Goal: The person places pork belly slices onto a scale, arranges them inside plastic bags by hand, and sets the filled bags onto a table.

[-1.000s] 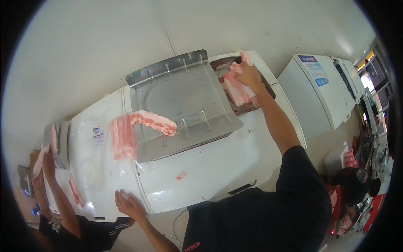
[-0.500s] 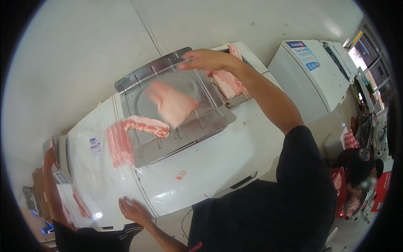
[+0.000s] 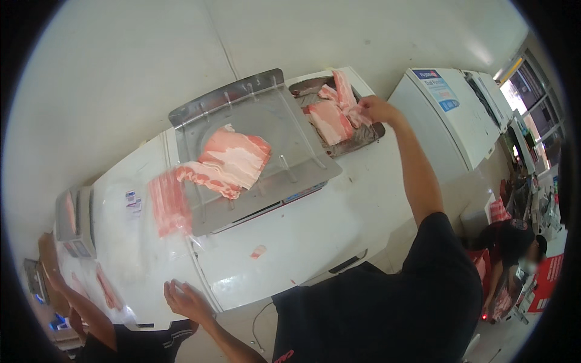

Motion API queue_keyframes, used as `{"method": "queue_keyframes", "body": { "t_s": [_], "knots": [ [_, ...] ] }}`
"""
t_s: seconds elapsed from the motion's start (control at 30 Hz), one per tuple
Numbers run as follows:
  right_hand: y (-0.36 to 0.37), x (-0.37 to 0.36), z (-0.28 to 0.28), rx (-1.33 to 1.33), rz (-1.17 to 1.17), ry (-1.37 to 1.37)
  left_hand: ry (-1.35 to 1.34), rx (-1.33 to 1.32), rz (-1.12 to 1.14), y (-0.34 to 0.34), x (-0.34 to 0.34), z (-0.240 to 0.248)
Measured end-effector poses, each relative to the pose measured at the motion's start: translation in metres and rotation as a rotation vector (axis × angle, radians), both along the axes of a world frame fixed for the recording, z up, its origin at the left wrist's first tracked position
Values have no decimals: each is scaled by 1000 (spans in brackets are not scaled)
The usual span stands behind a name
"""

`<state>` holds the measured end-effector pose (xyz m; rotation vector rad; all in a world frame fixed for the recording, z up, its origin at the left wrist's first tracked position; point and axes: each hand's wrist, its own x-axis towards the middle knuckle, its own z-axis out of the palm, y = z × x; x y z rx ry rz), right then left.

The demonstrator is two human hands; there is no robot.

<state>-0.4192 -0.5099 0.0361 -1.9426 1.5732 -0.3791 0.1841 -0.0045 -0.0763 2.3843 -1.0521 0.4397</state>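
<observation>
My right hand pinches meat by its edge: likely light, soft, slick, tearable; left hand lies loosely curled.

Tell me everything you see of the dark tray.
The dark tray is shallow, rectangular, rounded at the corners and shiny, perhaps metal. It lies on the white surface, beside the ribbed metal platform. Pink-and-white meat slices partly cover it, one overhanging its far rim. The right hand holds some at its right end.
</observation>
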Motion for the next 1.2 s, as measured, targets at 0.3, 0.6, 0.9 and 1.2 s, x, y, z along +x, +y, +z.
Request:
{"method": "queue_keyframes", "body": {
  "t_s": [0.3,0.6,0.9,1.2],
  "knots": [
    [26,100,178,-253,241,-291,54,-10,-4,5,0,-1],
    [54,276,58,-326,565,277,48,21,-14,13,6,3],
    [170,350,22,-454,111,67,-216,40,-1152,-284,-8,97],
    [296,474,37,-856,-481,84,-558,196,-1445,-267,-79,58]
  ]
}}
